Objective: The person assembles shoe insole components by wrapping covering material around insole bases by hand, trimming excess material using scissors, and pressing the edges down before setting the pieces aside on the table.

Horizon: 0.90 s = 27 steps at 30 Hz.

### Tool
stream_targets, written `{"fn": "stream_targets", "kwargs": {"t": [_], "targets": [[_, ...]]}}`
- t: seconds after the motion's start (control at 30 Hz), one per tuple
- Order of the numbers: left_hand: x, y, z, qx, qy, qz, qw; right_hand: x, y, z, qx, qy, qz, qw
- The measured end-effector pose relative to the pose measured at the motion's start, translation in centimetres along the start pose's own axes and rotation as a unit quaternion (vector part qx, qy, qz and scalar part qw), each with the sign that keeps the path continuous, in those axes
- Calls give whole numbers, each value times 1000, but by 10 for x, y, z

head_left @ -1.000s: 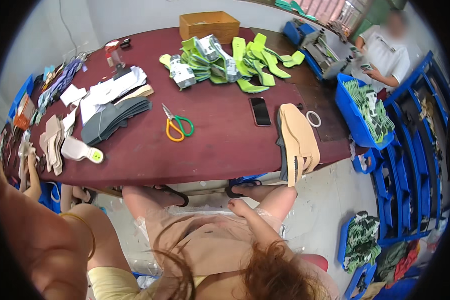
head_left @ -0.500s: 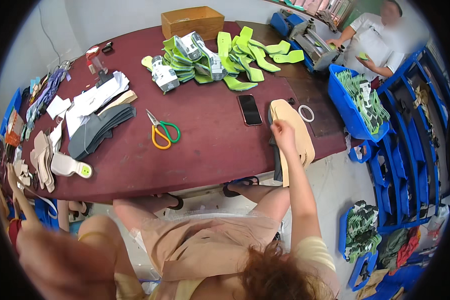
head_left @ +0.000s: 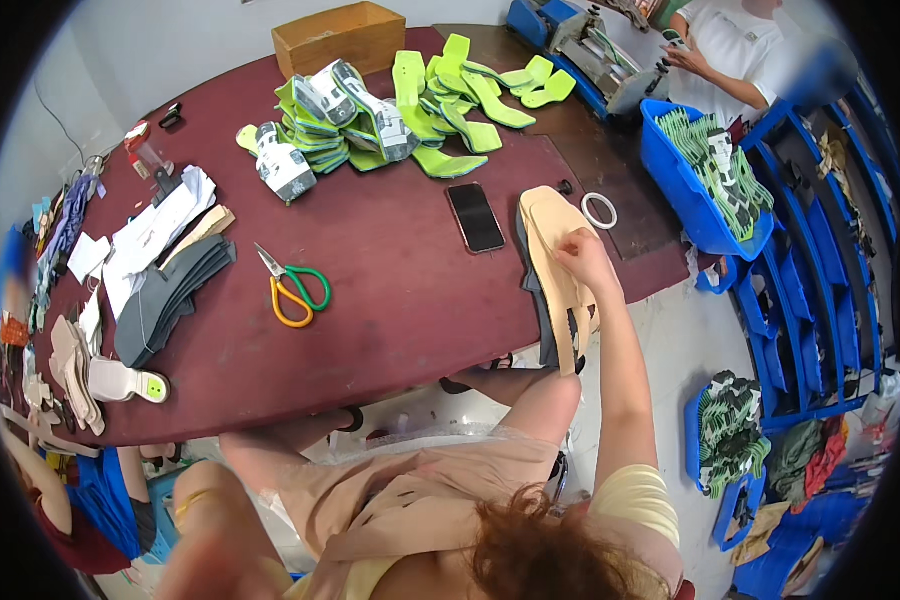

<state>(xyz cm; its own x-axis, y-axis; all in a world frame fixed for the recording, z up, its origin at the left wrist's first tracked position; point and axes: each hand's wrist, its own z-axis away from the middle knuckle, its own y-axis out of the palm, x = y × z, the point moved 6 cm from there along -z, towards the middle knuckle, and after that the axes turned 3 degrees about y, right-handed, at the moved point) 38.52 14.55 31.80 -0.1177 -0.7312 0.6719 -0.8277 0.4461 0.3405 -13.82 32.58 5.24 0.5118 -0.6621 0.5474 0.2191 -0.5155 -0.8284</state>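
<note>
My right hand [head_left: 584, 256], its fingers pinched together, is at a tan sole-shaped piece [head_left: 543, 215] lying on a stack at the table's right edge. Tan strips hang over that edge, and dark grey pieces [head_left: 533, 285] show under the stack's left side. Raised close at the lower left, my left hand [head_left: 205, 560] is smeared by motion and partly cut off, so its fingers cannot be made out. Scissors [head_left: 298, 291] with one yellow and one green handle lie on the table. A black-screened phone [head_left: 476, 218] rests left of the stack.
Lime-green insoles [head_left: 460, 110] are heaped at the back, near a wooden box [head_left: 338, 38]. Dark grey pieces [head_left: 170, 300] and papers lie left, beside a white insole [head_left: 125, 382]. A blue basket [head_left: 660, 160] stands right, near a co-worker [head_left: 730, 60] at a machine. A white ring [head_left: 599, 211] lies nearby.
The view has shifted, so table things sit further left. My right hand has moved nearer along the tan stack. My left hand has lowered and remains blurred.
</note>
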Motion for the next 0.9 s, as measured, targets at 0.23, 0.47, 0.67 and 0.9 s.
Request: {"fn": "stream_targets", "kwargs": {"t": [0.23,0.47,0.67,0.9], "targets": [[-146,168,224,483,-284,433,706,9,-1,-4,-34,-70,83,994],[-198,289,371,493,-448,263,698,-11,7,-8,15,-28,-138,990],[-214,314,371,549,-461,211,665,-98,9,1,-9,160,-652,741],[-220,332,373,600,-458,189,629,-198,-201,93,-1,-166,-922,351]]}}
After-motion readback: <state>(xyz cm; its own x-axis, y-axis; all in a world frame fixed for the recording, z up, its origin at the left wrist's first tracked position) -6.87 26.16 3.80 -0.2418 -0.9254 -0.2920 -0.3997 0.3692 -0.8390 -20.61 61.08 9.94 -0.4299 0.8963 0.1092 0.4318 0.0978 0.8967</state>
